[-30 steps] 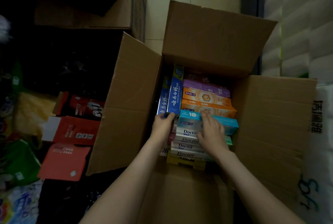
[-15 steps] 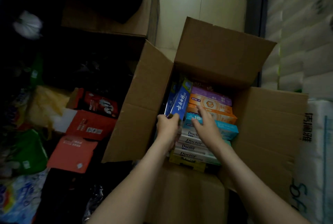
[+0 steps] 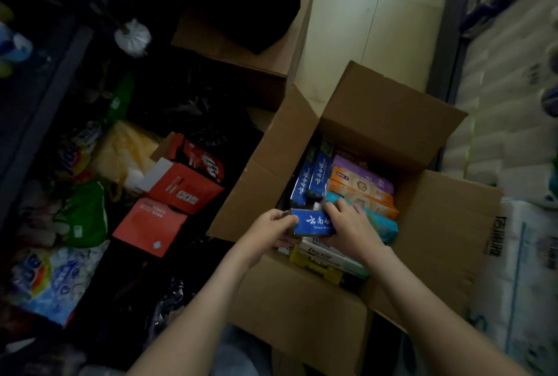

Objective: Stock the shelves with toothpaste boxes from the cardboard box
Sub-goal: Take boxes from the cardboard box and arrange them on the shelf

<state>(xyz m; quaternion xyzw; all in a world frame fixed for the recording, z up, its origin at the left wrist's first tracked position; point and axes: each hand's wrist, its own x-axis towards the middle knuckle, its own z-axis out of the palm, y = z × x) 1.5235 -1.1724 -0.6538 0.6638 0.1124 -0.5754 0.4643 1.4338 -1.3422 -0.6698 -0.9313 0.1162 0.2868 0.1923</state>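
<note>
Blue toothpaste box (image 3: 312,224) is held flat, label up, just above the near-left corner of the stock inside the cardboard box (image 3: 259,185). Left hand (image 3: 271,226) pinches its left end, fingers curled round the edge. Right hand (image 3: 347,221) is curled over the right end, covering part of the print. Two-handed hold is prob. bc the pack is long & the rows sit tight; an end each keeps it level as it clears the neighbours. It's not yet out of the carton, so the shelf step isn't begun.

Under it, white "Doctor" boxes (image 3: 324,253) lie stacked flat, w/ a yellow box (image 3: 314,270) at the near edge. By the right hand, teal (image 3: 382,226), orange (image 3: 362,194) & purple packs (image 3: 365,174) lie in rows. Two more blue boxes (image 3: 315,176) stand on edge vs. the left wall, likely to fill the gap. Flaps are folded out, so access is from above.

Outside, red packs (image 3: 184,191), a green bag (image 3: 84,212) & a detergent bag (image 3: 54,279) sit to the left. Wrapped paper rolls (image 3: 507,140) are to the right, w/ a 2nd carton (image 3: 238,52) further back. Shelving (image 3: 51,97) is too dark to read.
</note>
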